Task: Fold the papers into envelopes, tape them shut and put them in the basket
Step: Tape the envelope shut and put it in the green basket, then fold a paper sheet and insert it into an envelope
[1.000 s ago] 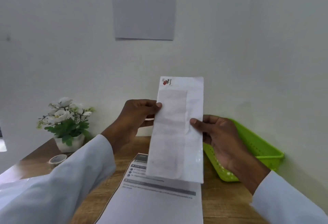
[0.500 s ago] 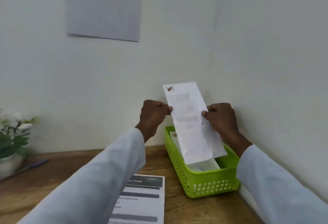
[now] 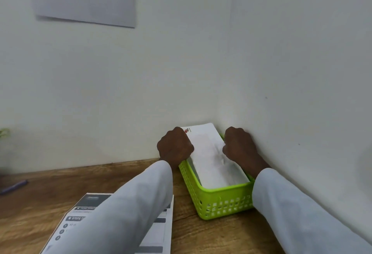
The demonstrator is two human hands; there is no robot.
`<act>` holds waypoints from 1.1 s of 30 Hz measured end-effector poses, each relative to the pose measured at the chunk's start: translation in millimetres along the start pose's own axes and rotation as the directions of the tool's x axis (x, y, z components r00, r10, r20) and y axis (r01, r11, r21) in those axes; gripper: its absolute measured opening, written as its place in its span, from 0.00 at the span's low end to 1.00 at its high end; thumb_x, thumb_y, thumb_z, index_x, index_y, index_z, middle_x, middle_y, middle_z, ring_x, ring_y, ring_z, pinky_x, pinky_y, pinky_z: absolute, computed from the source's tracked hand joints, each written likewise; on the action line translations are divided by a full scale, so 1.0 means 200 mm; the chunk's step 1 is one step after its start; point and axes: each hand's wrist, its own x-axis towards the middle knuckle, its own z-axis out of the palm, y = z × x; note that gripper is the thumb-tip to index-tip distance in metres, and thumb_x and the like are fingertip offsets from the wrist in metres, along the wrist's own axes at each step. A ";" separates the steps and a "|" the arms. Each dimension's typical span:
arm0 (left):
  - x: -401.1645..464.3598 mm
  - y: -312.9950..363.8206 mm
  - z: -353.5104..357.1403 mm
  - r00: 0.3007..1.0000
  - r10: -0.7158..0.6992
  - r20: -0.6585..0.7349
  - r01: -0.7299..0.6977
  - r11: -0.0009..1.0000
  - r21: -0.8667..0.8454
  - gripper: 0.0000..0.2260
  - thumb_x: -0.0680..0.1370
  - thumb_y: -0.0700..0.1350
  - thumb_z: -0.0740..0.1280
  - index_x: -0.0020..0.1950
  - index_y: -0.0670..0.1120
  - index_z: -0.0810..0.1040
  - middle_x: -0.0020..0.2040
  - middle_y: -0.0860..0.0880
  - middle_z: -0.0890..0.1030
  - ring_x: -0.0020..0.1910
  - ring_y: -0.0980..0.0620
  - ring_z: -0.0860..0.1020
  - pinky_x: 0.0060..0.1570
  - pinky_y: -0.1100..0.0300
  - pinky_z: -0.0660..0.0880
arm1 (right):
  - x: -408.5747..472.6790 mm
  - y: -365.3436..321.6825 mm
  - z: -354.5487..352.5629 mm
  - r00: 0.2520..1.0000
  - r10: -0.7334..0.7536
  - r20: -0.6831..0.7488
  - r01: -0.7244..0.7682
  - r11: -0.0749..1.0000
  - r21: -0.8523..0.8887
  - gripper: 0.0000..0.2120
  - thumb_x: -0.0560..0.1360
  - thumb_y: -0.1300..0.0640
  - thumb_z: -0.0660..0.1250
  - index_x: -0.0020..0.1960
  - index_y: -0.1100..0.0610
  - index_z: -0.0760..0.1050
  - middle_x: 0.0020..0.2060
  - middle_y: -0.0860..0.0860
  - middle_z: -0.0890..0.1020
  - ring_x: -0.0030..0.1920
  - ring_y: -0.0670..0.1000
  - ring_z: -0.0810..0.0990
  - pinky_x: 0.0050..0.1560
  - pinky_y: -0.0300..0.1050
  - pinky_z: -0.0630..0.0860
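Both hands grip a white folded paper envelope [image 3: 209,153] inside the lime-green perforated plastic basket [image 3: 221,203]. The left hand [image 3: 175,147] pinches its left edge, the right hand [image 3: 238,146] its right

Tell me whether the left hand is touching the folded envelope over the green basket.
Touching. The head view shows the left hand curled onto the left edge of the folded envelope, by its red logo, no gap between them, as it sits in the green basket.

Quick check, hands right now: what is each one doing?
Left hand: fingers curled, gripping the left edge of the folded envelope.
Right hand: fingers curled, gripping the envelope's right edge, over the green basket.
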 end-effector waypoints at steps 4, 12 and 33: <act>0.00 0.01 0.01 0.994 0.099 0.036 -0.104 0.981 0.163 0.10 0.69 0.44 0.70 0.49 0.46 0.78 0.49 0.49 0.82 0.48 0.45 0.80 0.40 0.59 0.68 | 0.00 0.00 0.04 0.997 -0.013 0.077 0.022 0.993 -0.118 0.18 0.74 0.63 0.65 0.35 0.54 0.57 0.55 0.57 0.80 0.55 0.60 0.80 0.41 0.43 0.68; 0.03 0.03 0.02 0.961 0.087 0.262 -0.179 0.919 0.351 0.20 0.67 0.46 0.76 0.55 0.49 0.73 0.56 0.48 0.80 0.56 0.45 0.79 0.44 0.57 0.66 | 0.00 0.01 0.06 0.985 -0.062 0.161 0.092 0.978 -0.186 0.06 0.74 0.64 0.65 0.49 0.58 0.73 0.57 0.57 0.79 0.58 0.59 0.80 0.47 0.46 0.74; -0.45 -0.45 -0.59 0.966 0.208 0.151 -0.229 0.965 0.131 0.06 0.71 0.57 0.74 0.40 0.56 0.84 0.39 0.58 0.85 0.41 0.58 0.81 0.39 0.62 0.73 | -0.57 -0.40 -0.12 0.956 -0.264 -0.127 0.293 0.858 0.422 0.09 0.68 0.48 0.76 0.34 0.50 0.81 0.26 0.42 0.78 0.31 0.42 0.77 0.31 0.37 0.66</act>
